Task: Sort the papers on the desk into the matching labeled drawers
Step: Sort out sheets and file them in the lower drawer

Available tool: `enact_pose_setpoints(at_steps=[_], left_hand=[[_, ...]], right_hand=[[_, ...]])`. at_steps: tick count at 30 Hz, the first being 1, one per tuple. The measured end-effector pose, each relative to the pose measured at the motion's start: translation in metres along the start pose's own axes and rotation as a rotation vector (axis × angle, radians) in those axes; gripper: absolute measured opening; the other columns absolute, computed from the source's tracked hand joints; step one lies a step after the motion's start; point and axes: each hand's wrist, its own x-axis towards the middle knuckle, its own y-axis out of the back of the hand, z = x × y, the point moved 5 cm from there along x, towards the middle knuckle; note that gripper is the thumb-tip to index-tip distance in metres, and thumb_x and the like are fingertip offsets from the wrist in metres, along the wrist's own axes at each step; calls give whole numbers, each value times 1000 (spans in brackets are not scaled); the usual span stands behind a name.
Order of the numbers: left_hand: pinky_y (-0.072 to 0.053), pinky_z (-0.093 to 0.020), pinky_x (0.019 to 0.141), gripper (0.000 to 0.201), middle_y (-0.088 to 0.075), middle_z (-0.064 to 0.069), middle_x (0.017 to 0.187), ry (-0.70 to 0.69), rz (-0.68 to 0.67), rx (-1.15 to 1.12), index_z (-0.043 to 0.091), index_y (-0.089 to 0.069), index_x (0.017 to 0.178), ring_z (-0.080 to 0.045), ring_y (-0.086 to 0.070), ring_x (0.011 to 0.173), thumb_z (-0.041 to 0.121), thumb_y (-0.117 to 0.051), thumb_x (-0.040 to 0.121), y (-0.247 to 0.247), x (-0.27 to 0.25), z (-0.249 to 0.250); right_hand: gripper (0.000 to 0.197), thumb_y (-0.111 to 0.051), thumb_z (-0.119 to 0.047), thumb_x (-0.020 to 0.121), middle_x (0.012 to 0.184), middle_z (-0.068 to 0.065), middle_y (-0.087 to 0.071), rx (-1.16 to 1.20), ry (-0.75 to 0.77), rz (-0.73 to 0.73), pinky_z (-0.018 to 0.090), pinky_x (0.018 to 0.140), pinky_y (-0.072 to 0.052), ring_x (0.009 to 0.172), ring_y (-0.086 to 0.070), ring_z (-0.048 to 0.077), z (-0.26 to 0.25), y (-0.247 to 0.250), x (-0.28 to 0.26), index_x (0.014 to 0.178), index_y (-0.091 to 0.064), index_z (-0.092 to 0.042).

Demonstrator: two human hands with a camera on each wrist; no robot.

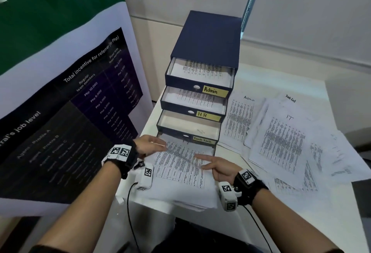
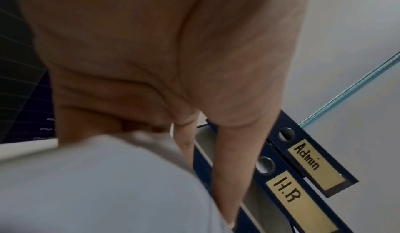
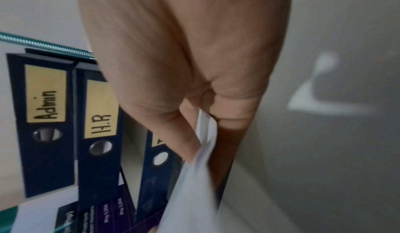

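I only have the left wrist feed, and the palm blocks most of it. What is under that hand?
Observer: A stack of printed sheets. The left hand lies on its far left corner with fingers straight.
Operator: And the other hand?
Observer: The right hand pinches the stack's right edge.
Operator: Where is the stack relative to the drawers?
Observer: Just in front of the empty Task List drawer. Whatever is beneath the stack is hidden.
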Motion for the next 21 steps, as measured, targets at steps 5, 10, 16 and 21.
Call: enact_pose_setpoints(at_steps=[5, 10, 16, 21], left_hand=[[-44, -41, 107, 53, -66, -12, 125, -32, 58, 4, 31, -69, 120, -32, -61, 118, 34, -86, 70, -3, 13, -8], [-44, -43, 102, 28, -62, -24, 127, -120, 328, -125, 29, -73, 108, -41, -57, 118, 16, -76, 84, -11, 30, -8], [-46, -27, 96, 27, -64, -4, 120, -155, 548, 130, 24, -71, 114, -23, -59, 111, 20, -68, 87, -12, 45, 1], [-45, -37, 98, 27, -54, -6, 128, -294, 557, 757, 30, -73, 112, -27, -50, 118, 24, -60, 89, -37, 47, 20]], right_hand=[[45, -51, 10, 94, 117, 9, -69, -12, 126, 311, 18, 50, -50, 51, -61, 1, -10, 19, 14, 130, -62, -13], [47, -73, -9, 85, 133, 15, -60, -91, 6, 131, 24, 70, -49, 93, -67, 19, 2, 12, 10, 129, -63, -22], [22, -60, 16, 86, 126, 21, -62, 172, 111, 347, 27, 73, -61, 96, -66, 27, -6, 25, 34, 103, -69, 4], [33, -57, 4, 91, 135, 25, -55, 11, 116, 520, 42, 99, -52, 102, -59, 25, -15, 26, 67, 123, -58, 5]])
